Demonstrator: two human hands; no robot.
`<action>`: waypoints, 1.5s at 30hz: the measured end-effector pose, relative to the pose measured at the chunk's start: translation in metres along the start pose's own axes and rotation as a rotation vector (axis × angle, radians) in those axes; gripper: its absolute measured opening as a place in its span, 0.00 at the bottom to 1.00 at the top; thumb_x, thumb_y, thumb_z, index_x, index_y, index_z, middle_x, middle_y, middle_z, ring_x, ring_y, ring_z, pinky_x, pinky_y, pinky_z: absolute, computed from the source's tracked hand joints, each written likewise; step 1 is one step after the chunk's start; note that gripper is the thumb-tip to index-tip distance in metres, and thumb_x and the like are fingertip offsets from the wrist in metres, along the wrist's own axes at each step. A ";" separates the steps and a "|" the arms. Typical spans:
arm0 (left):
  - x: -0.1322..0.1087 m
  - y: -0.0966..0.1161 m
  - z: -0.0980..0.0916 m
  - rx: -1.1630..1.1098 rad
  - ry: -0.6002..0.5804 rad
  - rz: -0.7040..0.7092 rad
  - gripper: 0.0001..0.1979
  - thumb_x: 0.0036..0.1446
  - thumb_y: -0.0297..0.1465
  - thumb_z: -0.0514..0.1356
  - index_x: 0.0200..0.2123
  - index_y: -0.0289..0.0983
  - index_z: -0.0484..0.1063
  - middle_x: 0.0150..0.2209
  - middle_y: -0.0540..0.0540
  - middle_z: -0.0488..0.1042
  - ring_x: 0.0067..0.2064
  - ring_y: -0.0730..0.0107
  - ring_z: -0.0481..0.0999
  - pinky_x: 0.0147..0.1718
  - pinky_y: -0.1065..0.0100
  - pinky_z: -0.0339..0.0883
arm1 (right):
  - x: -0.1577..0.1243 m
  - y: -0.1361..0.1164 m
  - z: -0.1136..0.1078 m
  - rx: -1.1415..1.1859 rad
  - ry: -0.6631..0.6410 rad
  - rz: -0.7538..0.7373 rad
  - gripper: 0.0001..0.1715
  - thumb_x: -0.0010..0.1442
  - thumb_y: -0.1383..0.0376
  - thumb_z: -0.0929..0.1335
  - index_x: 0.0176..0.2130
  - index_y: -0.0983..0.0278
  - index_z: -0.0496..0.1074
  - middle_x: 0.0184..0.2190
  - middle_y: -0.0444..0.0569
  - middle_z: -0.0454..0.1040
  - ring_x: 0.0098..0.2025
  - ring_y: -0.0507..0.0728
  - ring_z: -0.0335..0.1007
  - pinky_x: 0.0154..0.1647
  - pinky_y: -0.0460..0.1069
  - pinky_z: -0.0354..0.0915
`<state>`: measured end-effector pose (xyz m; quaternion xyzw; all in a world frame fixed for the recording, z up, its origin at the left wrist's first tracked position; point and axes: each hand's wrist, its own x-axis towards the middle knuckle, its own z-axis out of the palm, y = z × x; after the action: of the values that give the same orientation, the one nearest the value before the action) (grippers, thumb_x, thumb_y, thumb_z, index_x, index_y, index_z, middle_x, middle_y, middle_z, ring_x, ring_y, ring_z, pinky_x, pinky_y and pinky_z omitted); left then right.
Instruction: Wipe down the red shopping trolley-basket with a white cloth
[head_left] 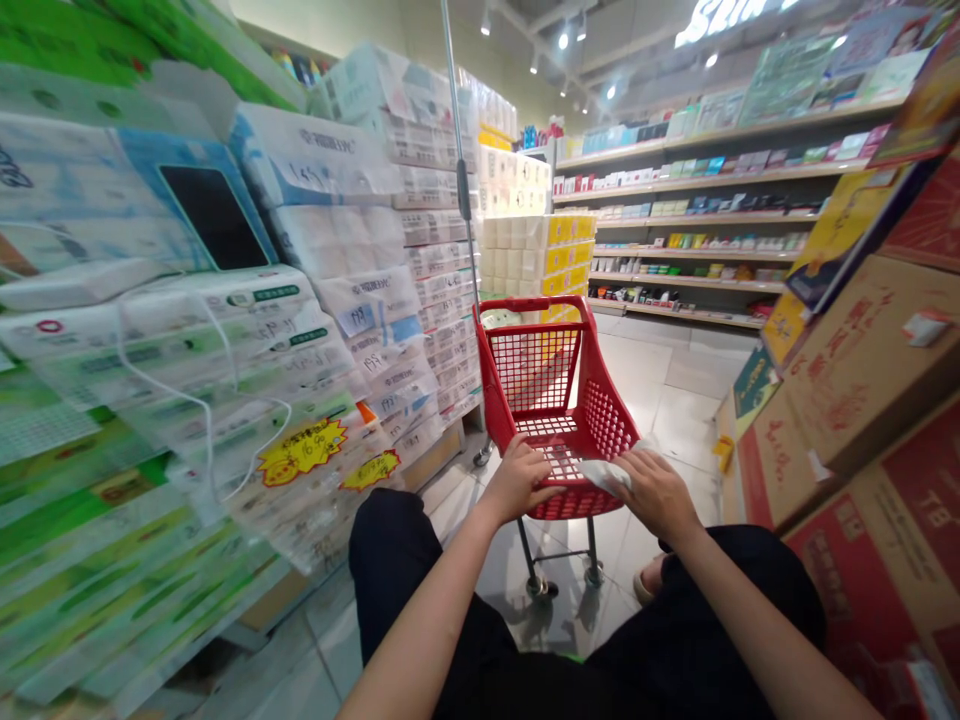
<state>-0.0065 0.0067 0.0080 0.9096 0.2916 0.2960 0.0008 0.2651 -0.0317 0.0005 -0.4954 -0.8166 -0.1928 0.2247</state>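
Observation:
A small red shopping cart (556,400) stands on the tiled aisle floor just ahead of me. My left hand (519,480) is wrapped round the near edge of the cart's basket. My right hand (654,490) rests on the same edge further right, its fingers closed over a white crumpled paper or tissue (604,474). The cart's basket looks bare inside. My dark trousers fill the bottom of the view.
Tall stacks of packaged tissue and paper rolls (225,330) with yellow price tags line the left side. Brown and red cardboard boxes (862,400) are piled on the right. Shelves of goods (697,230) run along the far wall. A metal pole (459,150) rises behind the cart.

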 end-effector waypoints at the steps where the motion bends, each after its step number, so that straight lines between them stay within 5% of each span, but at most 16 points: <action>1: 0.000 0.001 -0.001 -0.007 0.000 -0.002 0.16 0.59 0.43 0.59 0.26 0.38 0.67 0.31 0.51 0.70 0.38 0.69 0.67 0.61 0.55 0.48 | -0.001 -0.001 -0.001 0.005 0.000 0.013 0.16 0.67 0.56 0.59 0.39 0.62 0.70 0.37 0.51 0.73 0.43 0.59 0.66 0.50 0.54 0.56; 6: -0.001 0.005 -0.005 -0.021 0.018 -0.080 0.19 0.60 0.46 0.57 0.24 0.38 0.68 0.30 0.50 0.70 0.38 0.68 0.67 0.61 0.53 0.48 | 0.004 -0.043 0.003 0.017 0.051 0.147 0.15 0.67 0.58 0.59 0.40 0.63 0.70 0.36 0.52 0.73 0.41 0.60 0.65 0.50 0.56 0.56; 10: -0.006 -0.001 -0.013 -0.041 0.055 -0.145 0.19 0.65 0.44 0.49 0.29 0.39 0.70 0.32 0.50 0.72 0.40 0.68 0.69 0.62 0.53 0.47 | 0.015 -0.087 0.002 0.106 0.034 0.108 0.14 0.64 0.61 0.61 0.44 0.64 0.70 0.38 0.54 0.73 0.43 0.62 0.66 0.50 0.57 0.57; 15: -0.013 -0.016 -0.031 -0.139 0.125 -0.194 0.26 0.67 0.46 0.37 0.48 0.40 0.68 0.45 0.46 0.73 0.51 0.65 0.69 0.64 0.54 0.46 | 0.029 -0.114 -0.016 0.372 -0.057 -0.027 0.31 0.59 0.64 0.63 0.61 0.63 0.58 0.56 0.56 0.67 0.55 0.63 0.63 0.57 0.59 0.57; 18: -0.015 -0.010 -0.044 -0.134 0.196 -0.244 0.27 0.67 0.48 0.36 0.54 0.39 0.64 0.53 0.42 0.68 0.57 0.61 0.64 0.61 0.54 0.51 | 0.033 -0.111 -0.024 0.559 -0.105 -0.019 0.38 0.57 0.66 0.62 0.65 0.62 0.50 0.62 0.55 0.60 0.62 0.62 0.56 0.61 0.59 0.56; 22: -0.016 0.025 -0.042 -0.051 0.285 -0.259 0.20 0.66 0.43 0.46 0.52 0.38 0.64 0.52 0.40 0.67 0.55 0.59 0.65 0.56 0.57 0.59 | 0.040 -0.101 -0.020 0.857 -0.047 0.150 0.29 0.60 0.68 0.56 0.61 0.59 0.54 0.59 0.51 0.63 0.60 0.57 0.59 0.60 0.57 0.60; 25: -0.016 0.049 -0.021 0.036 0.139 -0.190 0.16 0.64 0.40 0.51 0.51 0.39 0.65 0.51 0.41 0.68 0.51 0.59 0.67 0.51 0.59 0.62 | 0.050 -0.088 -0.018 0.942 0.024 0.210 0.25 0.62 0.69 0.53 0.57 0.60 0.59 0.55 0.51 0.66 0.58 0.55 0.63 0.58 0.55 0.62; 28: -0.015 0.056 0.003 0.174 0.029 -0.203 0.21 0.62 0.43 0.55 0.54 0.40 0.63 0.48 0.40 0.69 0.47 0.56 0.69 0.46 0.56 0.62 | 0.061 -0.067 -0.021 0.772 0.039 0.152 0.21 0.63 0.68 0.55 0.53 0.59 0.65 0.53 0.50 0.69 0.56 0.56 0.64 0.58 0.56 0.61; 32: -0.012 0.049 0.014 0.312 -0.027 -0.193 0.23 0.61 0.46 0.55 0.57 0.45 0.63 0.42 0.43 0.70 0.41 0.58 0.69 0.41 0.58 0.60 | 0.064 -0.036 -0.012 0.484 -0.019 0.052 0.19 0.67 0.64 0.55 0.41 0.58 0.72 0.44 0.46 0.75 0.51 0.56 0.67 0.64 0.60 0.52; 38: -0.013 0.032 0.001 0.300 -0.094 -0.095 0.17 0.65 0.45 0.49 0.50 0.46 0.68 0.38 0.46 0.71 0.39 0.62 0.69 0.37 0.63 0.59 | 0.053 -0.019 0.002 0.407 -0.031 0.004 0.26 0.68 0.65 0.51 0.33 0.57 0.73 0.36 0.41 0.76 0.45 0.52 0.69 0.65 0.58 0.51; 45: -0.047 -0.021 -0.043 0.274 -0.073 -0.089 0.12 0.64 0.39 0.52 0.45 0.42 0.70 0.45 0.47 0.71 0.50 0.63 0.68 0.58 0.56 0.54 | 0.052 -0.027 -0.002 0.464 -0.040 0.034 0.27 0.68 0.65 0.50 0.32 0.57 0.71 0.34 0.41 0.75 0.42 0.53 0.68 0.65 0.58 0.49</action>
<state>-0.0711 -0.0077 0.0144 0.8975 0.3691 0.2199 -0.0997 0.2198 -0.0071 0.0289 -0.4478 -0.8349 0.0136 0.3197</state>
